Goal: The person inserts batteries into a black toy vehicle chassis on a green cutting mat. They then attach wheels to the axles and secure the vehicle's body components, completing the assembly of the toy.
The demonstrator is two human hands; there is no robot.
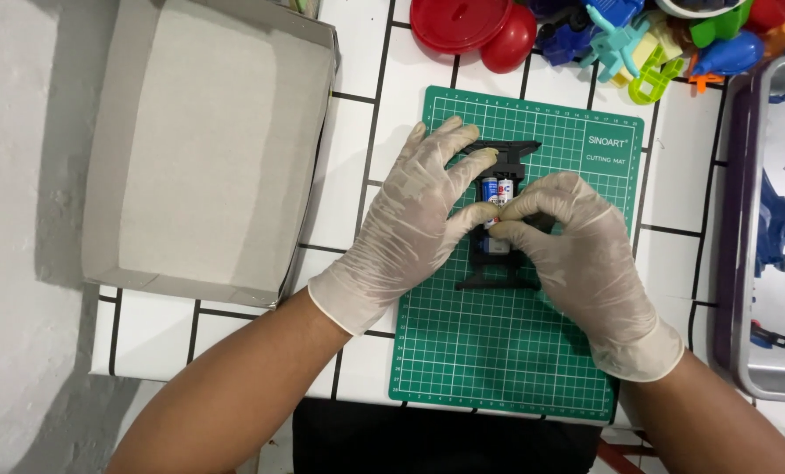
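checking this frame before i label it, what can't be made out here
All head view:
- Black device on the green cutting mat: its middle is covered by the left hand and right hand.
- Batteries: lower ends hidden by fingertips.
- Toy pile: cut by the top edge.
- Metal tray: cut by the right edge.

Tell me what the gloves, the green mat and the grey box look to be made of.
Gloves on the left hand and right hand: thin, milky, see-through latex or vinyl, wrinkled over the fingers. Green mat: probably matte rubbery plastic, flat with a printed white grid. Grey box: dull cardboard, seemingly, with folded walls and raw edges.
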